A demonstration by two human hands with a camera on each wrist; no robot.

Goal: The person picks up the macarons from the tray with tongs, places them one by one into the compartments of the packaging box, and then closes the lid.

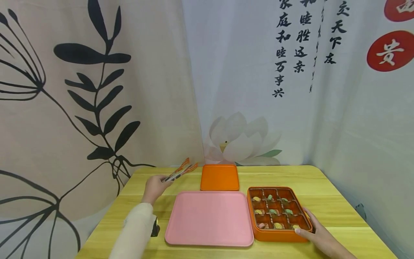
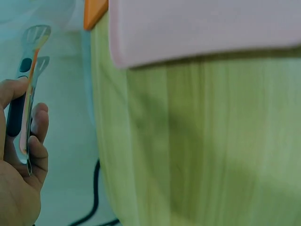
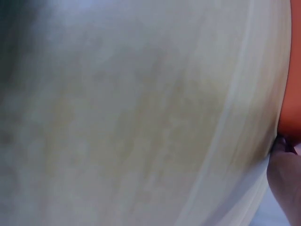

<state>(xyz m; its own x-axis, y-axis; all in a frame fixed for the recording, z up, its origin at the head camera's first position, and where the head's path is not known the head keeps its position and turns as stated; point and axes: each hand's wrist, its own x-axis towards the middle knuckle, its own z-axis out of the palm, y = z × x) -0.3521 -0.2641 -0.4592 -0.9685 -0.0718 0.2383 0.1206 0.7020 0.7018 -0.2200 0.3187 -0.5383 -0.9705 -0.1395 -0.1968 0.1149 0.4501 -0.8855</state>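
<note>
In the head view my left hand (image 1: 154, 187) holds a pair of tongs (image 1: 181, 170) with orange-edged tips, raised left of the pink tray. The left wrist view shows my fingers and thumb around the dark handle of the tongs (image 2: 16, 113), whose two arms are slightly apart. My right hand (image 1: 320, 235) grips the near right corner of an orange box (image 1: 275, 236), thumb over the rim. The box is split into several compartments holding small yellow, green and pinkish pieces. In the right wrist view only part of that hand (image 3: 284, 176) and an orange wall (image 3: 294, 94) show.
A pink tray (image 1: 210, 219) lies flat in the middle of the wooden table (image 1: 339, 208), left of the box. Behind it lies an orange lid-like tray (image 1: 220, 178). Printed curtains (image 1: 161, 90) hang behind the table. A dark cable (image 2: 96, 188) runs beyond the table edge.
</note>
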